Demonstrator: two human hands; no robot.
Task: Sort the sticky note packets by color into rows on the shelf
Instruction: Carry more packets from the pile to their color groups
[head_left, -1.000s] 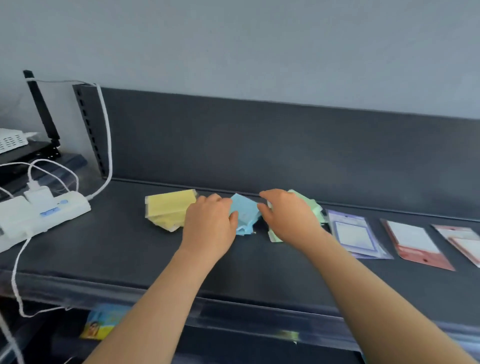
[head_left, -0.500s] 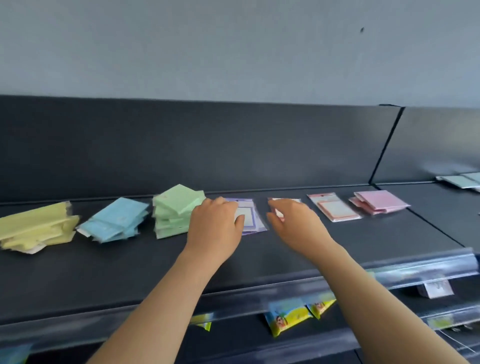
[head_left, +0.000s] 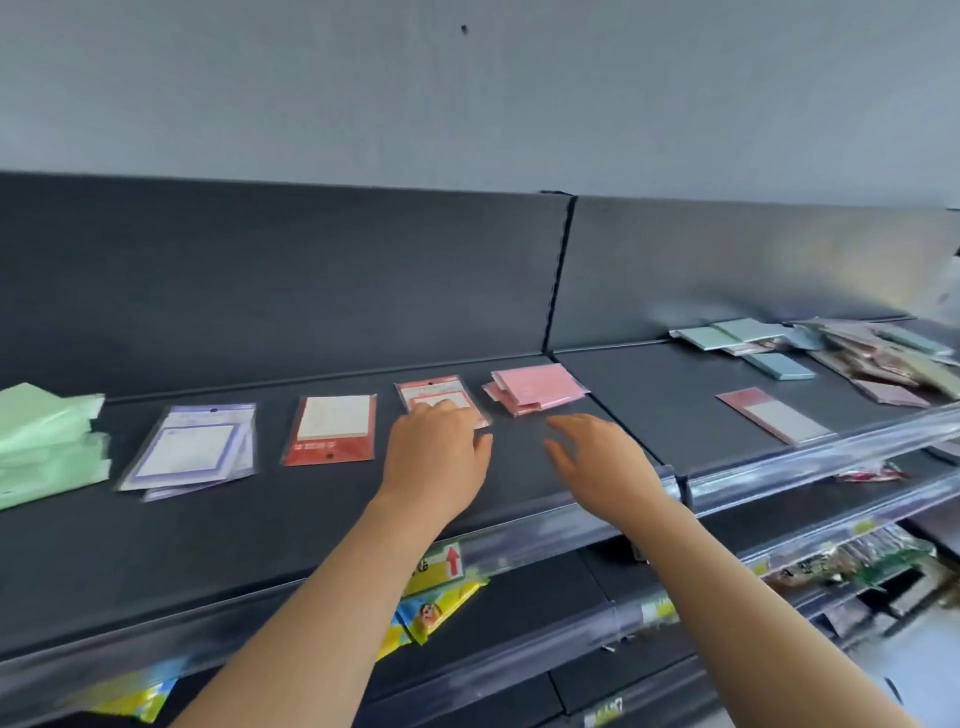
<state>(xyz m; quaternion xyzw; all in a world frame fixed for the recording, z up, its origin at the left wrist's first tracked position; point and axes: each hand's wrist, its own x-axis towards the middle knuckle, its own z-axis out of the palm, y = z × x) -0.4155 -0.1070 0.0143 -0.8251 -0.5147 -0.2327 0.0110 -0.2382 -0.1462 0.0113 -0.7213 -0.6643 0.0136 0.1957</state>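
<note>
Now, hands over the shelf (head_left: 260, 545).
Left hand (head_left: 436, 460) lays relaxed fingers on a pink-bordered packet (head_left: 431, 393) by the back edge; right hand (head_left: 597, 462) hovers spread, empty, near the pink stack (head_left: 535, 392).

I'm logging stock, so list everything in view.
shelf: two sections, dark grey, across view
green packets: one stack, green, far left
purple packets: at least two, purple-edged, beside green
red packet: one, red with white pad, middle
pink-framed packet: one, pink-edged, right of red
pink packets: small pile, pink, right of it
long packet: one, dark red, right section
mixed pile: many, blue, green, pinkish, far right
snack bags: few, yellow-blue, lower shelf
left hand: one, touching pink-framed packet
right hand: one, open, above bare shelf
</note>
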